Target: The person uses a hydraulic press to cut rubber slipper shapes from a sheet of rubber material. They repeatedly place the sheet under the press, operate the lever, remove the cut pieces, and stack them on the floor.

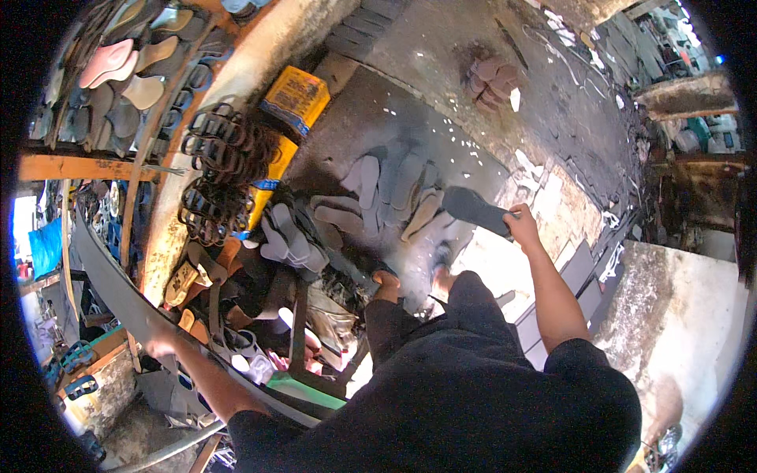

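My right hand [521, 226] is closed on the narrow end of a dark grey shoe sole [477, 210], held out flat over the floor. On the left, my left hand [163, 340], blurred by motion, grips the edge of a long, curved grey strip of sheet material [118, 288] that runs down past my arm. In front of my feet lies a loose spread of grey and tan soles [368, 183], some overlapping. The left fingers are smeared, so their exact hold is hard to see.
Dark strapped sandals [225, 169] are heaped by yellow boxes [296, 98] on the left. Shelves behind carry more soles, including a pink pair [108, 63]. Brown soles [493, 81] lie farther off. White scraps litter the floor, and a pale slab [662, 315] stands at right.
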A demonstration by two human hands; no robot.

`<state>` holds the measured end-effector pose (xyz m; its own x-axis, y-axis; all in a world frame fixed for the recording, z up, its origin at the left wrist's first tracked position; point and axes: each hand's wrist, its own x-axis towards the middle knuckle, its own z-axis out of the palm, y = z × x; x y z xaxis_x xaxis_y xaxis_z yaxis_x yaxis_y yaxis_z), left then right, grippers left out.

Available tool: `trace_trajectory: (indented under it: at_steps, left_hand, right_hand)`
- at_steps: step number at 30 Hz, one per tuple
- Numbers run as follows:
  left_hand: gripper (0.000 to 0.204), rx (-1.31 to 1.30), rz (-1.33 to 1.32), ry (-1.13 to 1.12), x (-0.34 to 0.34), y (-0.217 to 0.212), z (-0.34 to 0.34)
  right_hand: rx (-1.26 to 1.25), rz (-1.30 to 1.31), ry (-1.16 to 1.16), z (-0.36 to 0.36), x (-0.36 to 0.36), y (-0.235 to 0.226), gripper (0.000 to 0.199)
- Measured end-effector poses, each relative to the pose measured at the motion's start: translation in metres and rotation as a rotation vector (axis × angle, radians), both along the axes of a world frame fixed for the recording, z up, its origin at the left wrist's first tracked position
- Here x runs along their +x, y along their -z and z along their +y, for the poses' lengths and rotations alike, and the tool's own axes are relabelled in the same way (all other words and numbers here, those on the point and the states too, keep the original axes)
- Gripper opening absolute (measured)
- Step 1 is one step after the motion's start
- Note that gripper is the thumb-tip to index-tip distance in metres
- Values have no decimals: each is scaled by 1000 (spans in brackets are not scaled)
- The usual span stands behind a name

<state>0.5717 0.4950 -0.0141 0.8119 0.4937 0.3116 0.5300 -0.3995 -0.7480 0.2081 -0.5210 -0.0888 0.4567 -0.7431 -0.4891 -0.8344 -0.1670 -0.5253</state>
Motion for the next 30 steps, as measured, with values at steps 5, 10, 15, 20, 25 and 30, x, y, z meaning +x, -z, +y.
trace_trajectory:
  at_steps: [5, 10, 15, 20, 25, 30]
  left_hand:
    - [71, -1268, -669, 702, 7, 81, -327]
    - [88, -1711, -131, 784, -108, 182, -655]
    - [95, -1534, 577, 971, -207, 374, -797]
    - [102, -878, 1234, 1595, -261, 525, -832]
    - [104, -532, 1215, 1858, -263, 655, -824]
    - [93, -679, 1031, 1860, -249, 676, -837]
  right_hand:
    - [68, -103, 244, -32, -27, 25, 40]
    - [526, -53, 247, -77, -58, 134, 66]
    - [494, 9, 224, -93, -102, 334, 58]
    - [109, -83, 81, -67, -116, 485, 65]
    - [-230, 89, -312, -21, -90, 607, 90]
    - [-227, 70, -423, -47, -18, 596, 89]
